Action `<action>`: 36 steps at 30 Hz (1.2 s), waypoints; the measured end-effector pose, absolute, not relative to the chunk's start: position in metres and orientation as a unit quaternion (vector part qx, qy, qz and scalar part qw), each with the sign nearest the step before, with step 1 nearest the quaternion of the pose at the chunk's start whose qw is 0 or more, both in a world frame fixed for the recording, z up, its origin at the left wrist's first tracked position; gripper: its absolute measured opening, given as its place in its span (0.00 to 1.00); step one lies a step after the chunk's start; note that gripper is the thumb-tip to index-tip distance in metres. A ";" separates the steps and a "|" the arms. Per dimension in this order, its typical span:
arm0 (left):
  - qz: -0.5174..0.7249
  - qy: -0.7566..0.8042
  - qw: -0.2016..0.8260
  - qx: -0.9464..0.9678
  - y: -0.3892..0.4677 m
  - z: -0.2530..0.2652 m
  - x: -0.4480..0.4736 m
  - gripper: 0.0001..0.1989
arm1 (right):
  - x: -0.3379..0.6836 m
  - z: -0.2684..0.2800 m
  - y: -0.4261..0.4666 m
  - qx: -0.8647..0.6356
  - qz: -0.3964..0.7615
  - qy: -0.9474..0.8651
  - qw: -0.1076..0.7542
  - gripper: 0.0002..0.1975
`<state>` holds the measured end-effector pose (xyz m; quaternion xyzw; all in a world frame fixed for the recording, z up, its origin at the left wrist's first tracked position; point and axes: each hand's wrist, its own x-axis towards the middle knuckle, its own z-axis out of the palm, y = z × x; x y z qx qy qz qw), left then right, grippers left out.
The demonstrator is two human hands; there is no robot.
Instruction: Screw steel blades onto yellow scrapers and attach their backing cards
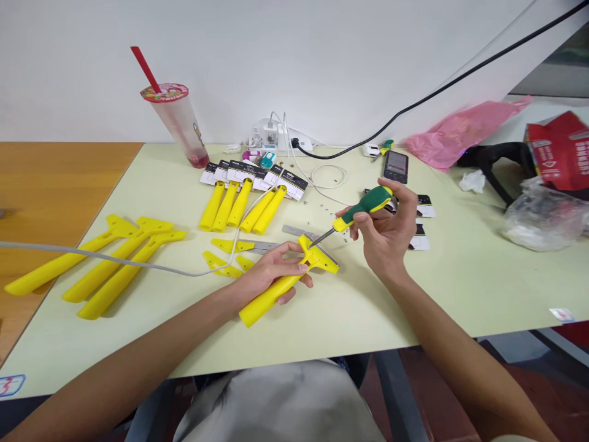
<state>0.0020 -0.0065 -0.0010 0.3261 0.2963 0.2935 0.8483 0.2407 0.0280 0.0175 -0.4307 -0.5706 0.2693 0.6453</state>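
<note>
My left hand is closed around the neck of a yellow scraper, its handle slanting toward me and its head with a metal blade edge pointing away. In my right hand is a screwdriver with a green and yellow handle. Its tip meets the left part of the scraper head. Just behind the head lie a metal blade, another blade with a yellow cover, more yellow cover pieces and several small loose screws or nuts.
Yellow scraper handles lie at the left under a grey cable. Several carded yellow scrapers are grouped at the back. A tall drink cup, a power strip, a phone-like device and a pink bag stand or lie farther off.
</note>
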 end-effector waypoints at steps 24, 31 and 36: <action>0.278 0.297 0.853 0.327 -0.006 0.003 0.002 0.23 | 0.248 -0.005 0.035 -0.318 0.088 -0.670 0.665 0.37; 0.282 0.302 0.849 0.329 -0.006 0.002 0.002 0.22 | 0.248 -0.006 0.037 -0.289 0.024 -0.688 0.665 0.38; 0.290 0.301 0.847 0.328 -0.006 0.000 0.002 0.23 | 0.251 -0.012 0.038 -0.300 -0.015 -0.700 0.648 0.37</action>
